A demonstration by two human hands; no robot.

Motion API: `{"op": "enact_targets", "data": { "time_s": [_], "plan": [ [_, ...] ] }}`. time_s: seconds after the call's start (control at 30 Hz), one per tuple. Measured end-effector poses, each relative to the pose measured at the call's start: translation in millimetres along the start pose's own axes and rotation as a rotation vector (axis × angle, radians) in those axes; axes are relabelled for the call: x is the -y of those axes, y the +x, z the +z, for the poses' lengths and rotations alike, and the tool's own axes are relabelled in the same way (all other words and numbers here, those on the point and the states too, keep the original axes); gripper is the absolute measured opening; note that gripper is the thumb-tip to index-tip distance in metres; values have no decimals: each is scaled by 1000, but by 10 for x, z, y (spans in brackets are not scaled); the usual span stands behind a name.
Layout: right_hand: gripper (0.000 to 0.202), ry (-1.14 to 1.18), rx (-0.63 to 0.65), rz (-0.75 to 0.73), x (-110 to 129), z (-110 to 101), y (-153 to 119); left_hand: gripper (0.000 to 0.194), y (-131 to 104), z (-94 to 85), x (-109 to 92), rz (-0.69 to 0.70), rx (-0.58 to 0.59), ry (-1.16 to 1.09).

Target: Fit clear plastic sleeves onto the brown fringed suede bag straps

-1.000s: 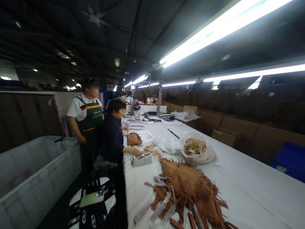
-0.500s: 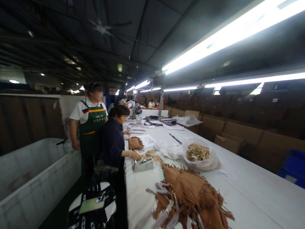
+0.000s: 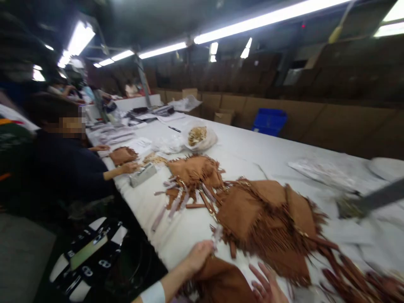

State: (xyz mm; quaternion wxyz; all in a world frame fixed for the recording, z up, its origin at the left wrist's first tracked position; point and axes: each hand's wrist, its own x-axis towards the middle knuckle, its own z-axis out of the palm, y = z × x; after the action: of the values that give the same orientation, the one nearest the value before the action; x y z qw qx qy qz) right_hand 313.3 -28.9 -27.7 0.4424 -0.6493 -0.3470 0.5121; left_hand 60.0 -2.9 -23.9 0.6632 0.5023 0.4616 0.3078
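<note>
Curled fingers of the left hand [image 3: 198, 256] rest on the near edge of a brown suede fringed bag piece [image 3: 221, 282] at the front rim of the white cloth-covered table [image 3: 252, 151]; whether they pinch it I cannot tell. Just right of that piece, the right hand [image 3: 268, 286] hovers with fingers spread, holding nothing. Such suede likely handles soft, light and floppy, best taken by its solid panel, not the fringe. Beyond it lies a larger brown fringed suede bag [image 3: 268, 214].

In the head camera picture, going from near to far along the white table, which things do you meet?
Left hand → big fringed brown bag → smaller fringed bag → tape dispenser → clear bag of tan pieces.
</note>
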Motion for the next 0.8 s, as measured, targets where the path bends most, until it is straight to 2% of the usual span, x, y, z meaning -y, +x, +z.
{"op": "enact_targets", "data": {
  "time_s": [0.03, 0.1, 0.2, 0.3, 0.43, 0.57, 0.7, 0.8],
  "plan": [
    [67, 71, -57, 89, -43, -156, -168, 59, 68, -61, 108, -65, -62, -27],
    [63, 187, -129, 222, -82, -300, -327, 69, 162, -236, 301, -186, -164, -56],
    [56, 186, -162, 296, -223, -309, -339, 82, 161, -522, 495, -280, -250, -70],
    [51, 100, -162, 327, -480, -237, -333, 77, 78, -667, 592, -276, -284, -69],
    [46, -58, -110, 248, -719, -135, -351, 57, -8, -629, 624, -240, -225, -88],
    [42, -186, -79, 89, -749, -103, -293, 34, -111, -507, 599, -208, -119, -120],
    [54, -379, -17, 4, -716, -135, -148, 29, -257, -425, 606, -182, -39, -104],
    [67, -495, 65, -82, -703, -122, -15, 21, -357, -416, 623, -162, -33, -65]
  ]
}}
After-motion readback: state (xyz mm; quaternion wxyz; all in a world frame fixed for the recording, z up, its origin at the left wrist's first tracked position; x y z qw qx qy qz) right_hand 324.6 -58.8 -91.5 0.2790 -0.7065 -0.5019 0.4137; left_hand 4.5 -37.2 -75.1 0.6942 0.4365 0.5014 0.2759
